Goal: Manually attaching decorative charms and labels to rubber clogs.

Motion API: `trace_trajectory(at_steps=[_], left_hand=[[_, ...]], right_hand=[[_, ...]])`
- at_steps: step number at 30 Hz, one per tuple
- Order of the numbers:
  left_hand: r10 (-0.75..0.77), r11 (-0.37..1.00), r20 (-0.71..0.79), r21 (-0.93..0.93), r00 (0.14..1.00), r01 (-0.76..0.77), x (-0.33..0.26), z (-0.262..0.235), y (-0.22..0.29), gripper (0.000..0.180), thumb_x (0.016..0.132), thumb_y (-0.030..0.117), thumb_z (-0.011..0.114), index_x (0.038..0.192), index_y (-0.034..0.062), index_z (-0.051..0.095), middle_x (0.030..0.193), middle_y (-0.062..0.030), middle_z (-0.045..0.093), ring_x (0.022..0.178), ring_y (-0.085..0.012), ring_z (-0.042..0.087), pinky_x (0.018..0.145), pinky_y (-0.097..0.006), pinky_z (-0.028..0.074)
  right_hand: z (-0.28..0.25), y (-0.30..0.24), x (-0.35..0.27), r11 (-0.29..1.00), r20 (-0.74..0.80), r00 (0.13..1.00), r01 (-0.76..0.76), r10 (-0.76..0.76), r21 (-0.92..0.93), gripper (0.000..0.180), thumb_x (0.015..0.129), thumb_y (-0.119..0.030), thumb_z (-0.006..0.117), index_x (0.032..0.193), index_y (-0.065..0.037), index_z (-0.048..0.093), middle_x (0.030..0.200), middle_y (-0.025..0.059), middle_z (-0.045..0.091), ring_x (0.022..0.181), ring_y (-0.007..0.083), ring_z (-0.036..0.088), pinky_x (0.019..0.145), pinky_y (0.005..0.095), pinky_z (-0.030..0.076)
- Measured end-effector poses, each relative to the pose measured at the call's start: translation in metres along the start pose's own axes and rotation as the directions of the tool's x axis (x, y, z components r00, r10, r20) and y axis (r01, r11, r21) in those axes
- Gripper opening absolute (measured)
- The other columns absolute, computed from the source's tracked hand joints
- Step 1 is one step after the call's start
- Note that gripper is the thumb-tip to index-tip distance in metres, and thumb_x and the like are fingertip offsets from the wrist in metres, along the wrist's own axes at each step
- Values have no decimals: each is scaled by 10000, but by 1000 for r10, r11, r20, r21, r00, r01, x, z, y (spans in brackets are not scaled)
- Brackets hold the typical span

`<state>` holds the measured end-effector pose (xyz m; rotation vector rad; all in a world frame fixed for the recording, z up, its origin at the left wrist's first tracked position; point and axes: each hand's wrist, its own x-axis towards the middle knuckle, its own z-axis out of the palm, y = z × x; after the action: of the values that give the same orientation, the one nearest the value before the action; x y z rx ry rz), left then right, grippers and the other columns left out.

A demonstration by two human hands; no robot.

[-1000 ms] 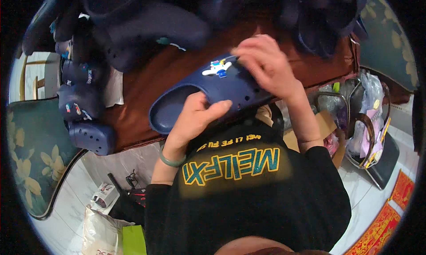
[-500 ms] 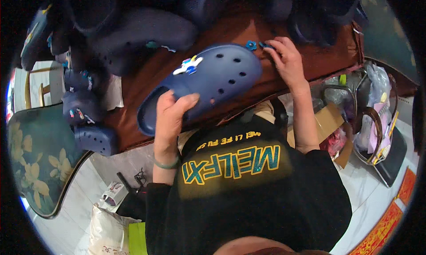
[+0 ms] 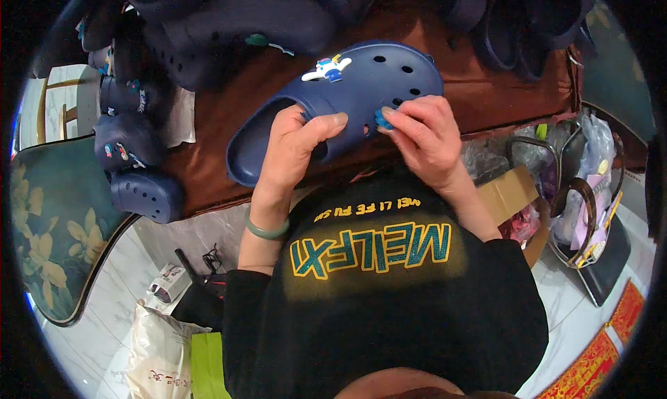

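A dark blue clog (image 3: 361, 86) with round holes lies tilted over the brown-covered table, its toe to the upper right. My left hand (image 3: 295, 142) grips it near the strap side, thumb on the upper and fingers inside the opening. A white cartoon shoe charm (image 3: 328, 68) with blue and yellow parts is on the clog's far side. My right hand (image 3: 427, 135) pinches a small blue shoe charm (image 3: 383, 118) between thumb and fingers, against or just over the near side of the upper, beside a hole. Whether its stem is in a hole is hidden.
More blue clogs, some with charms, are piled along the far side and at the left (image 3: 146, 195). The brown cloth (image 3: 201, 159) covers the table. Right of me are an open cardboard box (image 3: 511, 194) and a basket of bags (image 3: 590, 190); a floral chair back (image 3: 55, 239) stands left.
My right hand has moved from beyond the toe, back left to the clog's near side, with a blue charm in its fingers. The clog and left hand have shifted up and right in view.
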<state>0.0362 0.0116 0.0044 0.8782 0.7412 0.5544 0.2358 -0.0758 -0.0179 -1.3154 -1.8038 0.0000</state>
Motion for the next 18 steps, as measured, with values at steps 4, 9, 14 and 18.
trace_trajectory(at_steps=[4,9,14,18], left_hand=[[-11,1000,-4,-23,1000,11,0,-2,-4,210,855,127,608,979,-31,667,913,-58,689,820,-104,621,773,-241,479],[-37,999,-16,-13,999,37,0,-5,-7,213,858,143,621,986,-21,667,918,-47,682,814,-90,604,766,-239,473],[-42,999,-41,25,998,44,0,-3,-7,216,865,155,614,993,-11,665,904,-19,661,811,-78,570,759,-236,460],[-17,998,-53,58,998,21,-3,2,-3,226,879,163,599,1004,-13,664,911,-19,662,826,-81,573,771,-238,460]], right_hand=[[8,-1,-4,998,-64,997,38,-41,-45,411,641,-9,775,1035,-74,680,905,50,603,809,242,568,685,360,468],[0,-12,-6,980,32,998,56,-51,-190,408,662,-15,747,1060,-69,678,933,51,597,840,239,561,708,364,471],[-14,-28,1,915,263,964,141,-40,-379,357,752,-125,691,1087,-4,663,940,51,588,916,221,544,799,383,450],[-18,-31,16,892,344,935,223,-83,-393,362,736,-125,658,1053,50,663,942,70,593,930,222,547,823,391,442]])
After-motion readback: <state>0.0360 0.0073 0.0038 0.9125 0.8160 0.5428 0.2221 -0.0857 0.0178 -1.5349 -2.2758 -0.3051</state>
